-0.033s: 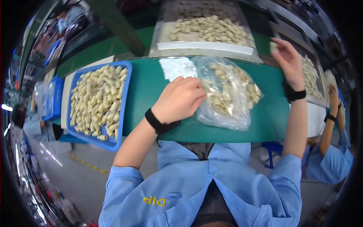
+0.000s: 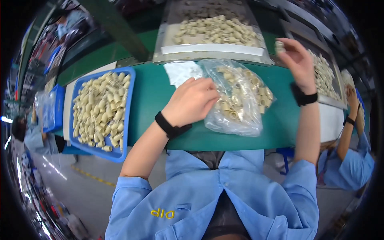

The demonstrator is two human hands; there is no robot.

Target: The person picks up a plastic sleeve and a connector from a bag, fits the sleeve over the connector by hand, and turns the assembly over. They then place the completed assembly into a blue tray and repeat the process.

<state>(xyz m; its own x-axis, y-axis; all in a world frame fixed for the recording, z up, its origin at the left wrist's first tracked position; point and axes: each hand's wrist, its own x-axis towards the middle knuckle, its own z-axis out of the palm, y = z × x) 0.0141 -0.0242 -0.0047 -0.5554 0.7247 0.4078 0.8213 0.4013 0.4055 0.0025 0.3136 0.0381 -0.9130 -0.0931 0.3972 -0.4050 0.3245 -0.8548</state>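
Our right hand (image 2: 300, 66), far right, pinches a cream cylindrical part (image 2: 279, 47). Our left hand (image 2: 191, 101), grip indeterminate, curls at the clear plastic bag (image 2: 236, 127) of parts. Left, a blue rectangular plastic tray (image 2: 127, 112) contains more.

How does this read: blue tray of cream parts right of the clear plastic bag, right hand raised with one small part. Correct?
One error: the blue tray of cream parts is left of the clear plastic bag, as the head view shows. The right hand is indeed raised with one small part.
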